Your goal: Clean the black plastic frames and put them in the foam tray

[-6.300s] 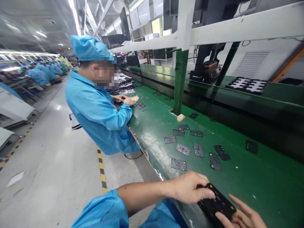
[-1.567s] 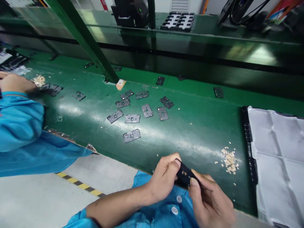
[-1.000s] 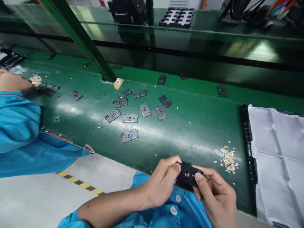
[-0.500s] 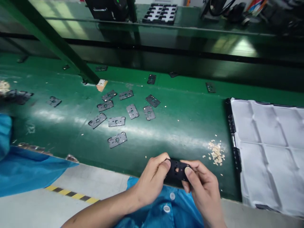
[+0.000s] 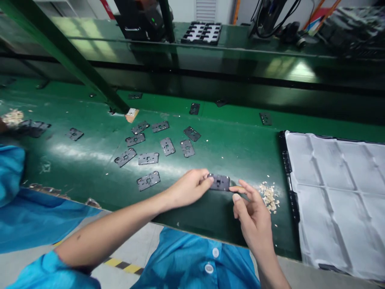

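Observation:
My left hand (image 5: 192,188) pinches a small black plastic plate (image 5: 221,183) by its left end, thumb on top. The plate has a square hole near its middle and is held low over the green bench (image 5: 186,208). My right hand (image 5: 254,208) is beside the plate's right end, thumb and fingers apart. Its index fingertip is at the plate's lower right corner; whether it touches I cannot tell. A loose group of similar black plates (image 5: 148,158) lies to the left of my hands. Pale small scraps (image 5: 270,196) are heaped just right of my right hand.
A black-edged tray with a white, gridded surface (image 5: 327,188) occupies the bench's right side. A slanted green post (image 5: 75,60) meets the bench at back left. More plates (image 5: 265,118) lie along the back. Another person's blue sleeve (image 5: 12,164) is at far left.
Both hands have moved forward from the bench's front edge, carrying the plate further over the bench. My right hand has released its grip on the plate's right end, its fingers now spread.

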The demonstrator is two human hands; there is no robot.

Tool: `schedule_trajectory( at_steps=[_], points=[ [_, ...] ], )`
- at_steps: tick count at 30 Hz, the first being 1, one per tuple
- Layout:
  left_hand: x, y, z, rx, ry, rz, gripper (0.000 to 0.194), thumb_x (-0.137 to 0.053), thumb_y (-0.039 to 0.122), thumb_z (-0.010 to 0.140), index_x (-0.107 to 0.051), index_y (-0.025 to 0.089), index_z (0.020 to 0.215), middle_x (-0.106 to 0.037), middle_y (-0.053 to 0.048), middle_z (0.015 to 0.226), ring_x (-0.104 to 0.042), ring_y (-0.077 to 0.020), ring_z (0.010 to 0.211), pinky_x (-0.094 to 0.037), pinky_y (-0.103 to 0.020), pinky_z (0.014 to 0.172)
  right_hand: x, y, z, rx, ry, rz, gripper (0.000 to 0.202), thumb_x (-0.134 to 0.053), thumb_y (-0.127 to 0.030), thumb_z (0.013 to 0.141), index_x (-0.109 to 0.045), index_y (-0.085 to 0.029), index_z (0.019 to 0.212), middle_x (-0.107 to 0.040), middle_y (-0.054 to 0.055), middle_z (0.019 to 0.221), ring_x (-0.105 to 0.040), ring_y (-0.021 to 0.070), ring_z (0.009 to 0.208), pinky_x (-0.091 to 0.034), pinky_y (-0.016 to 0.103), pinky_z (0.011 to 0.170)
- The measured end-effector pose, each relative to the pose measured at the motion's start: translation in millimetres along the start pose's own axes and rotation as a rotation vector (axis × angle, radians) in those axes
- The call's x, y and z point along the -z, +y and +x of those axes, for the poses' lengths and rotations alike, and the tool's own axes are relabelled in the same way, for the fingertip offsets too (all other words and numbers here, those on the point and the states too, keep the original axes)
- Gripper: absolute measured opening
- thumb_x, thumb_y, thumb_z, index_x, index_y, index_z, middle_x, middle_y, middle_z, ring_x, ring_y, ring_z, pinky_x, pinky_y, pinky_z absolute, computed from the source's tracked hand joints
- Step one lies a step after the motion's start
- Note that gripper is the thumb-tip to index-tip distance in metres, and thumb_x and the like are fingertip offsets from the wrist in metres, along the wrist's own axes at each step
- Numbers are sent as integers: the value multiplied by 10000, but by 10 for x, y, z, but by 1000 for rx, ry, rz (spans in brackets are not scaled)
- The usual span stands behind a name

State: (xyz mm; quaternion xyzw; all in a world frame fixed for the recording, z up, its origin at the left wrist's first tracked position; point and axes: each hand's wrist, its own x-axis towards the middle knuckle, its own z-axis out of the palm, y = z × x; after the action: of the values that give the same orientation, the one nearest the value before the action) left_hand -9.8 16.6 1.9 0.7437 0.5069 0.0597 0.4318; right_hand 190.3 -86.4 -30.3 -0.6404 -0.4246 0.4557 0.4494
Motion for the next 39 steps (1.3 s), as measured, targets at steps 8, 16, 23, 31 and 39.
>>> schedule_trajectory(
  at_steps=[8,16,23,31,39],
  points=[
    [330,29,456,95,103,326,392,-529,477,1038,-604,200,771,-697,-80,727,-715,-288,778,-454,-332,680,91,199,-73,91,9,-162,347,-678,-463,998,-702,-211,1235,-744,46,883,-539,134,597,-480,265,571],
    [539,-143,356,35,198,515,147,-583,271,1033,-714,205,1021,-775,-105,973,-755,-307,951,-531,-373,819,232,28,96,351,1,-406,182,-608,-341,1045,-740,-223,1088,-685,23,857,-587,166,651,-505,297,621],
    [607,-176,1066,-41,259,544,145,-634,222,1010,-710,218,1133,-712,-87,1203,-710,-267,1087,-539,-353,893,-28,-176,868,634,-83,-761,374,-491,-145,1005,-664,-112,1335,-655,200,1406,-569,360,1291,-497,540,1066],
    [696,-74,1204,-73,83,552,121,-645,53,918,-697,130,995,-734,-126,1155,-720,-256,1034,-556,-400,930,-158,-25,913,602,-111,-826,328,-506,-91,961,-696,-142,1224,-675,201,1342,-546,394,1248,-490,586,995],
    [519,441,1346,-322,-7,286,169,-561,66,935,-644,161,1048,-768,-117,1076,-734,-260,1036,-566,-368,901,-166,5,542,625,-187,-805,317,-486,-50,962,-633,-207,1195,-702,144,1204,-624,323,1118,-552,491,916]
  ],
)
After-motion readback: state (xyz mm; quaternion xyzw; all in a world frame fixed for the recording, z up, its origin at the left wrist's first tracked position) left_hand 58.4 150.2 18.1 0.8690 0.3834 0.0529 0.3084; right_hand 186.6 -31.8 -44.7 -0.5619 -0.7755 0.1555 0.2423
